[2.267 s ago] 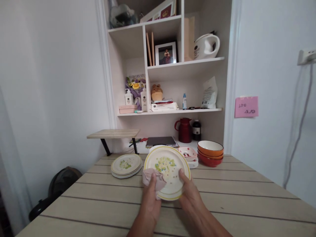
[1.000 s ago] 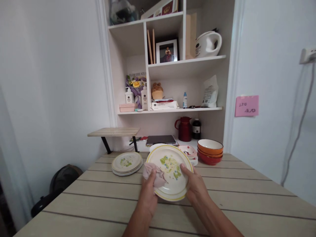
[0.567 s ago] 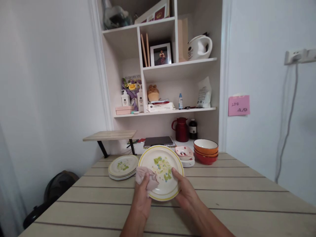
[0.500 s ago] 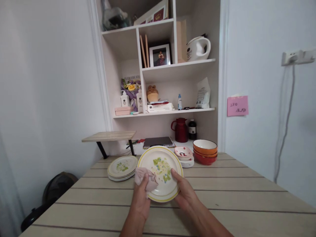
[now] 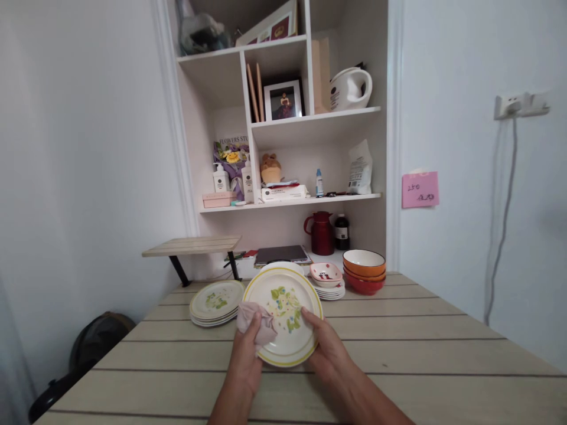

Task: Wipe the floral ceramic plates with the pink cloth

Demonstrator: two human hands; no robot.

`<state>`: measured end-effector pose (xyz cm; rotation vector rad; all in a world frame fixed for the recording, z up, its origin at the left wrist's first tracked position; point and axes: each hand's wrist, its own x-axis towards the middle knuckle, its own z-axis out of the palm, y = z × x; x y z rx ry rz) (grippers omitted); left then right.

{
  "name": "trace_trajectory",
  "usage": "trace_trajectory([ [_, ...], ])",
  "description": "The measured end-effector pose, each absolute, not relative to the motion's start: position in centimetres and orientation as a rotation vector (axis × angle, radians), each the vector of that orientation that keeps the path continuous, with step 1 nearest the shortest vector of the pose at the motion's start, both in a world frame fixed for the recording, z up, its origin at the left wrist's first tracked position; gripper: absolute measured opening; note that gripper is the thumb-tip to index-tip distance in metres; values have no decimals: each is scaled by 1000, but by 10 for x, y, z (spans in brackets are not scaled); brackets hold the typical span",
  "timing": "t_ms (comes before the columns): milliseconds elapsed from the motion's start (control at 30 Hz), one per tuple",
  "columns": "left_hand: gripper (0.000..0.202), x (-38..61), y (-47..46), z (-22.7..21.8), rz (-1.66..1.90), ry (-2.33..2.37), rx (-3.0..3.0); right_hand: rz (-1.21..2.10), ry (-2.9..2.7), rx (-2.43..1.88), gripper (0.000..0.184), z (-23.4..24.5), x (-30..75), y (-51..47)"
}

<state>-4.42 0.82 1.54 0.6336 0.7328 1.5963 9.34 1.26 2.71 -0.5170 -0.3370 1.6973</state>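
The fingers (image 5: pixel 311 319) of the right hand (image 5: pixel 328 349) are closed on the right edge of a flowered plate (image 5: pixel 283 295), held tilted over the table (image 5: pixel 443 354), while the left hand (image 5: pixel 245 355) pinches a pink cloth (image 5: pixel 257 323) against its left side. A slack grip or slipping cloth could let it drop. Beyond, an orange bowl (image 5: pixel 364 260) nests in another; what the red jug (image 5: pixel 322 236) holds is hidden.

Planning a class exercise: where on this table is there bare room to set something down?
Bare table stretches right of the right hand, in front of the stacked bowls; another patch lies left of the left hand, in front of the plate stack. It's crowded beyond the held plate, rightward, where small dishes sit by the bowls.
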Motion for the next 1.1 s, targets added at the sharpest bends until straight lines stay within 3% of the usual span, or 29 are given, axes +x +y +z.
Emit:
trace_trajectory([
  [1100, 57, -46, 8, 13, 1563, 798, 618, 1729, -344, -551, 54, 14, 93, 20],
])
